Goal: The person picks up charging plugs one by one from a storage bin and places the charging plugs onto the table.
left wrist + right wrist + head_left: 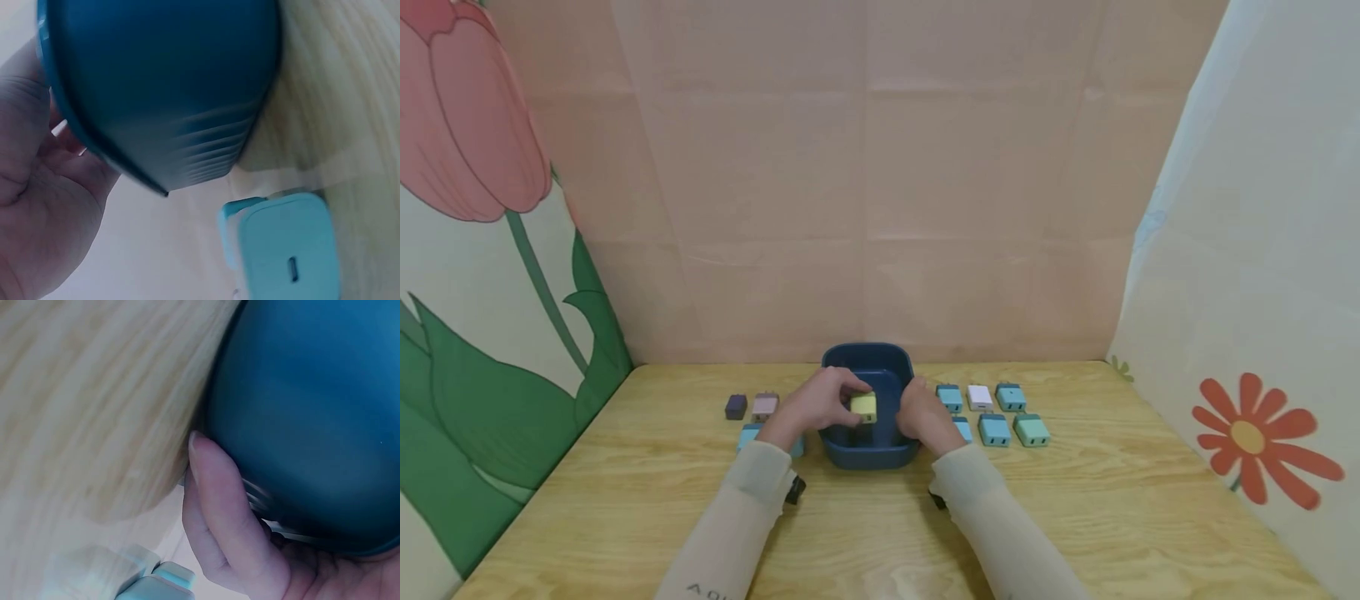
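A dark blue plastic basin (868,457) stands on the wooden table between both hands. My left hand (814,405) reaches over its left rim and pinches a yellow charger plug (864,408) between thumb and fingers, above the basin's floor. In the left wrist view the basin's outer wall (162,81) hides the fingertips and the yellow plug. At the right side, my right hand (922,415) grips the basin's wall. The right wrist view shows its curled fingers (222,512) against the outside of that wall.
Right of the basin lie several charger plugs: blue ones (995,430), a white one (980,397) and a green one (1032,430). To the left are a dark purple plug (736,407), a pink one (765,405) and blue ones (748,435), partly behind my left arm. A pink backdrop (865,208) rises behind the table.
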`<state>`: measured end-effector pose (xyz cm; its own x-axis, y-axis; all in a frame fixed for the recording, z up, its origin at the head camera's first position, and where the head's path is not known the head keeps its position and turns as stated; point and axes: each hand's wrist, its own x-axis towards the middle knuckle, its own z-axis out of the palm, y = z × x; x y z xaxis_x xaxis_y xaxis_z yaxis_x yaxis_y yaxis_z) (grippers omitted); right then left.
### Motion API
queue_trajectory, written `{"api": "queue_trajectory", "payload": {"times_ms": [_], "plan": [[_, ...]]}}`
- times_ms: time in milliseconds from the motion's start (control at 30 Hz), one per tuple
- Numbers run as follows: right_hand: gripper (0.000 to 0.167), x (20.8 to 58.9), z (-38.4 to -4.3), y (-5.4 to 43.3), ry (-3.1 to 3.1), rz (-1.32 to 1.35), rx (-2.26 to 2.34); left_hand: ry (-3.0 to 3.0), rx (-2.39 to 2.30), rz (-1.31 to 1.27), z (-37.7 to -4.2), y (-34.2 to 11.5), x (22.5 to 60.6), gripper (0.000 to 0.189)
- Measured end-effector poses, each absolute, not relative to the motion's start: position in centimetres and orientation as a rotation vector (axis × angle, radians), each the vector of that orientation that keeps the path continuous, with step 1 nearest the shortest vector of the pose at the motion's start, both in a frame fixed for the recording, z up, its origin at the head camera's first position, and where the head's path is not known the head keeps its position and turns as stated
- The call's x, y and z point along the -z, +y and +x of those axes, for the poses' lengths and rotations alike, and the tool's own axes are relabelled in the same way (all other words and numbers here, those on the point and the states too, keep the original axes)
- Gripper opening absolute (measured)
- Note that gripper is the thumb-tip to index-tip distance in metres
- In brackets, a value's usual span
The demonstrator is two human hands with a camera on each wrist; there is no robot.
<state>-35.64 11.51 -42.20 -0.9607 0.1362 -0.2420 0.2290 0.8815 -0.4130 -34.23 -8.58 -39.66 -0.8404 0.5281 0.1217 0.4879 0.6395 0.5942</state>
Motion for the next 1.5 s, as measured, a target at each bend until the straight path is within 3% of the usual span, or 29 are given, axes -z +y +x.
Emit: {"api": "queue_trajectory", "payload": {"times_ms": [700, 1033, 1500], "plan": [[0.073, 42.3, -35.5, 11.7, 2.836, 0.267, 0.682, 2.687, -1.183, 0.766, -32.6, -11.9, 36.8, 0.049], [0.076, 42.2, -35.5, 11.5, 2.832, 0.264, 0.695, 2.668, -1.160, 0.691, -31.2, -17.5, 35.2, 0.049], [0.073, 42.2, -35.8, 11.5, 2.824, 0.277, 0.707, 2.757, -0.855, 0.334, -29.4, -25.7, 35.5, 0.047]]}}
